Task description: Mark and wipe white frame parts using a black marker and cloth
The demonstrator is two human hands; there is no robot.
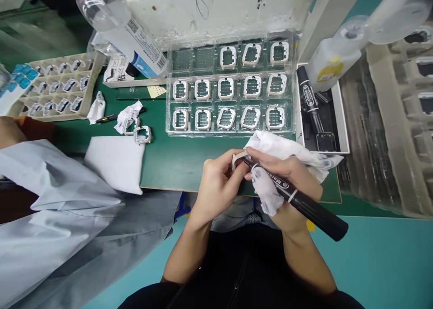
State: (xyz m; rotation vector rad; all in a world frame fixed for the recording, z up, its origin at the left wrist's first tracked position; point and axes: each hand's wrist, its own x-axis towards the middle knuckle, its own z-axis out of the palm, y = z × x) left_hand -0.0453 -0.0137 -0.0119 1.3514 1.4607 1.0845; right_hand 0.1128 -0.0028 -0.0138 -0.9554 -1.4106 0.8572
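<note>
My left hand [218, 182] is closed around a small pale frame [241, 155], shaped like a watch case, at the table's front edge. My right hand [291, 178] grips a black marker pen [304, 207], its tip end at the frame and its thick end pointing down to the right. A stained white cloth [267, 189] is wrapped about the marker near the right fingers. Just behind my hands, a clear plastic tray [230, 131] holds several similar frames in its compartments; two compartments at its back left have none. The fingers partly hide the held frame.
A larger white cloth [280, 146] lies beside my right hand. Right of the tray stand a white box [343, 135] with another marker and a squeeze bottle [333, 63]. A tall clear bottle [135, 38] leans at back left. A co-worker's grey sleeve [57, 178] is near a white foam sheet [115, 160].
</note>
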